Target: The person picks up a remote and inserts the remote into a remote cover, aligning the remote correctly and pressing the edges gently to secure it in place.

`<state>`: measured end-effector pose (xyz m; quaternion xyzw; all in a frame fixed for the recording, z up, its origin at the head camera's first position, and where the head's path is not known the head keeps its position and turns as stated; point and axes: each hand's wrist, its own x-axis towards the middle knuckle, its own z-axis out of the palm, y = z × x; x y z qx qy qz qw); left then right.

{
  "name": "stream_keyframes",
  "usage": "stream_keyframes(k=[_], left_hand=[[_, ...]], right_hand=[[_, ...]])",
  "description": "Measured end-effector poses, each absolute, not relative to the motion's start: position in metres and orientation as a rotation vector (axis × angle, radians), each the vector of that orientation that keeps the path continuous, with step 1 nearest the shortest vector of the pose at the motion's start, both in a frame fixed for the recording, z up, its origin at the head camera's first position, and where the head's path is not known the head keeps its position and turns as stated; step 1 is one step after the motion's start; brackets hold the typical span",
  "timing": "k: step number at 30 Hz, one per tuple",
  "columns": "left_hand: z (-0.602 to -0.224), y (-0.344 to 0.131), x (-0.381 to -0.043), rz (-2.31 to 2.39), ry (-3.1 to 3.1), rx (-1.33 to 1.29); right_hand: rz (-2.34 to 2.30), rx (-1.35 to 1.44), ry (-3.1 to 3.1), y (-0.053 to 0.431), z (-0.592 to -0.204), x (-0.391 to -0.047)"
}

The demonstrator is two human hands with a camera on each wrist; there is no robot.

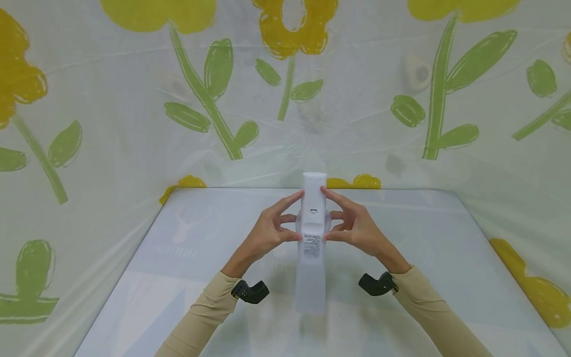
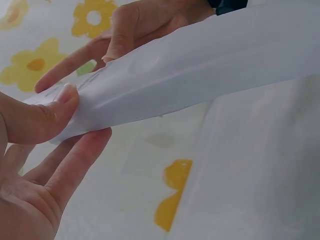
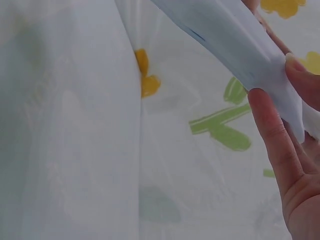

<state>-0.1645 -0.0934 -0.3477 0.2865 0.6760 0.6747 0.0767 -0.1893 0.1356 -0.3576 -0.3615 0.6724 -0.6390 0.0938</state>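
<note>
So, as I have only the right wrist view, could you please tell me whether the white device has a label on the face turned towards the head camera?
Observer: Yes, the head view shows a printed label on that face of the white device.
Operator: Thank you; is there any opening on the same face?
Observer: There is a small dark slot, above the label in the head view.
Operator: And where is the left hand holding it?
Observer: The left hand grips its left edge, opposite the right hand.
</note>
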Motion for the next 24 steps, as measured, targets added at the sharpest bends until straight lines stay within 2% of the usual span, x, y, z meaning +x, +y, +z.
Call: stream_keyframes(k=[12,24], left_hand=[[-0.349,-0.093,-0.162,2.06,2.049,0.866],[-0.349,-0.092,-0.162,2.081,1.982,0.861]], right_hand=[[-1.741,-1.116,2.103,0.133,-0.339,-0.176],[-1.794,-1.073,2.096,0.135,-0.338,-0.174]])
